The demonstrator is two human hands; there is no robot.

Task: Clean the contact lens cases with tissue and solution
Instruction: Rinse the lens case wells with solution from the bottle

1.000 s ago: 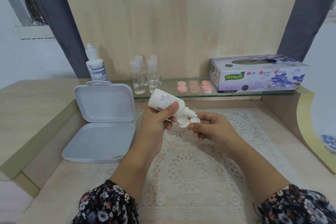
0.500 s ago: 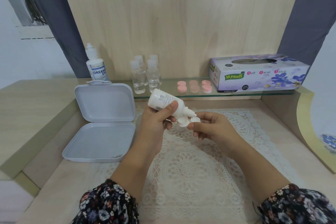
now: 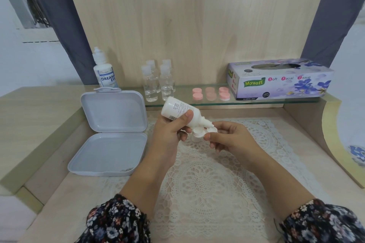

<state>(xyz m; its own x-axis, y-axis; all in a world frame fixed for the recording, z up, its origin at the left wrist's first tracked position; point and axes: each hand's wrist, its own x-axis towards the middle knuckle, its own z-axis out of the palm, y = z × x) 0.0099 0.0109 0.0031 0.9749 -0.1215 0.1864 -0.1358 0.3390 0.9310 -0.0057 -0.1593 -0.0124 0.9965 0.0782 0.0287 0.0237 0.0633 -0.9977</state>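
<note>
Quick tally of what's out here: four small clear bottles [image 3: 158,83] standing in a tight cluster on the glass shelf [image 3: 256,102], and six pink caps [image 3: 211,93] laid out in two rows of three beside them. One tissue box [image 3: 280,79] at the shelf's right end. Two white solution bottles total, one big upright bottle [image 3: 104,71] at the left and one smaller bottle [image 3: 182,113] tipped over in the left hand [image 3: 169,134]. One white lens case [image 3: 203,133] with two open wells, pinched by the right hand [image 3: 231,138]. One open grey hinged box [image 3: 110,132], one lace mat [image 3: 207,173], two hands, two floral sleeves [image 3: 116,221].
</note>
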